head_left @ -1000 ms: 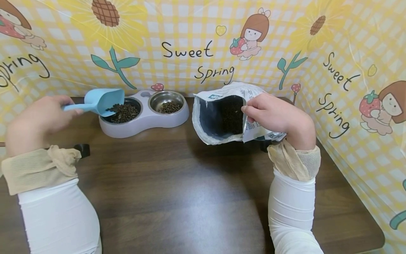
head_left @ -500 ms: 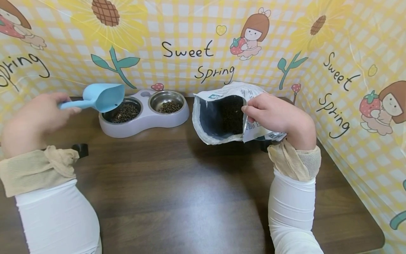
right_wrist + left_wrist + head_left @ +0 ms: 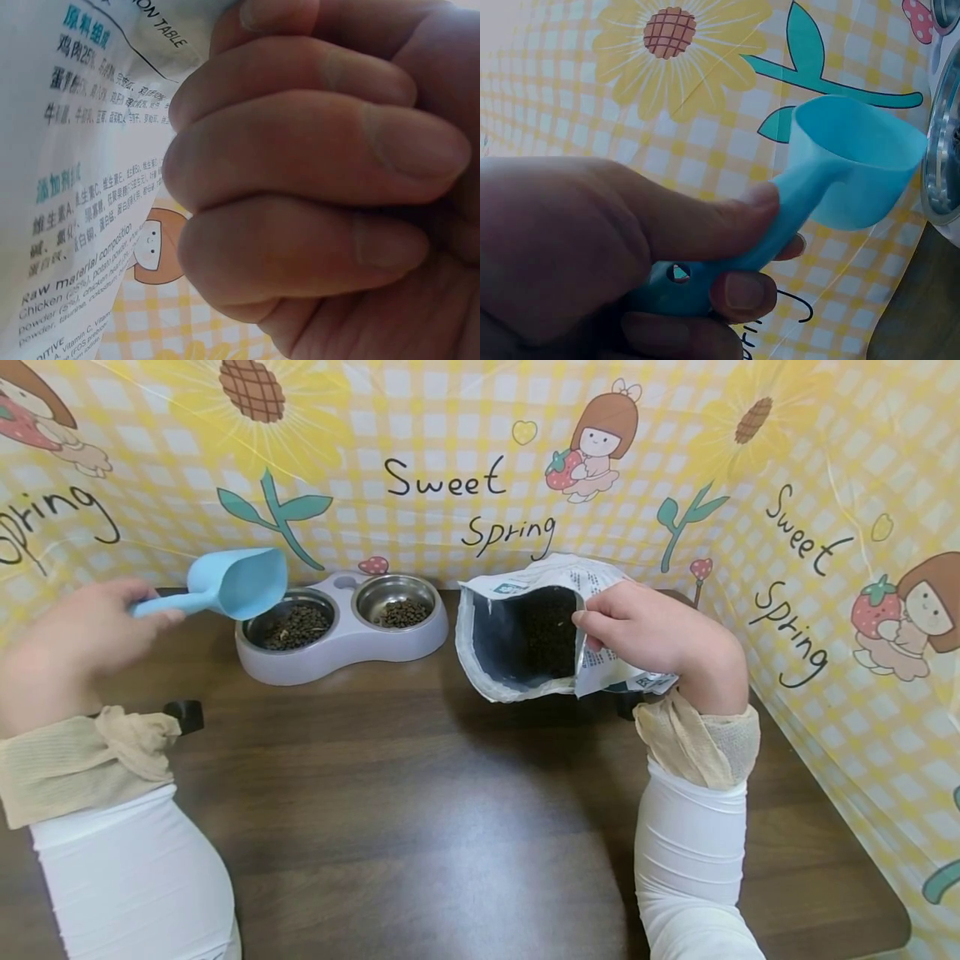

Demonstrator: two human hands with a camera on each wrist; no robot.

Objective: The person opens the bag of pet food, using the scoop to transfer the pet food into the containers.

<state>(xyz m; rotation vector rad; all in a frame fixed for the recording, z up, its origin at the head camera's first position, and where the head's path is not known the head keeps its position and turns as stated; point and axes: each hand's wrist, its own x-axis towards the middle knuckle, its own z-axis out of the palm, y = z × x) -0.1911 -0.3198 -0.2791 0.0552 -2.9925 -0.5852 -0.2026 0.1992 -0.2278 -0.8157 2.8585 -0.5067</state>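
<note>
My left hand point(image 3: 78, 639) grips a light blue scoop point(image 3: 238, 583) by its handle, thumb on top and fingers curled beneath in the left wrist view. The scoop's cup looks empty and hangs just above the left bowl point(image 3: 251, 633) of a pale lilac double pet feeder point(image 3: 337, 647). Brown kibble point(image 3: 300, 627) lies in that bowl, and a smaller heap sits in the steel right bowl point(image 3: 366, 602). With its fingers curled, my right hand point(image 3: 660, 631) pinches the rim of a white foil food bag point(image 3: 480, 672), whose mouth gapes toward me with dark kibble inside.
A dark brown wooden table point(image 3: 420, 827) bears the feeder and bag. Close behind them rises a yellow checked cloth point(image 3: 450, 427) with printed flowers and figures, which also runs along the right side. Small black pieces point(image 3: 187, 716) show by the wrists.
The scoop has risen out of the left bowl and drawn back a little to the left with my left hand, its kibble now in the bowl. My right hand and the bag stay put.
</note>
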